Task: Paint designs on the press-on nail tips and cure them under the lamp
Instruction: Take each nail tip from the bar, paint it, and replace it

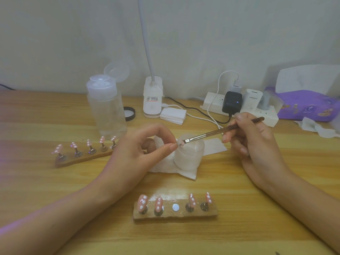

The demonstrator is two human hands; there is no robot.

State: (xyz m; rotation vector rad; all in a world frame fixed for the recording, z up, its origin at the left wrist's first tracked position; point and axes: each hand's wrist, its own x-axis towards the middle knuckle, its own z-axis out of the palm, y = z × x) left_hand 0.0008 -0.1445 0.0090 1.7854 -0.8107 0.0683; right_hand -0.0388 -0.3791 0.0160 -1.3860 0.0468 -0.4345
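Observation:
My left hand (141,151) pinches a small pink nail tip (180,143) between thumb and forefinger, over a frosted jar (188,155). My right hand (252,138) grips a thin brush (220,131) whose bristle end touches that tip. A near wooden holder (174,213) carries several pink nail tips with white dots on metal stands; its middle spot shows a bare white disc (175,207). A second holder (82,153) at left carries several more dotted pink tips. The white gooseneck lamp (152,97) stands at the back.
A clear pump bottle (106,109) with its cap flipped open stands back left, a black lid (129,113) beside it. White paper towel (165,164) lies under the jar. A power strip (239,105) with chargers and cables, white pads (173,115) and a purple tissue pack (309,105) sit at back right.

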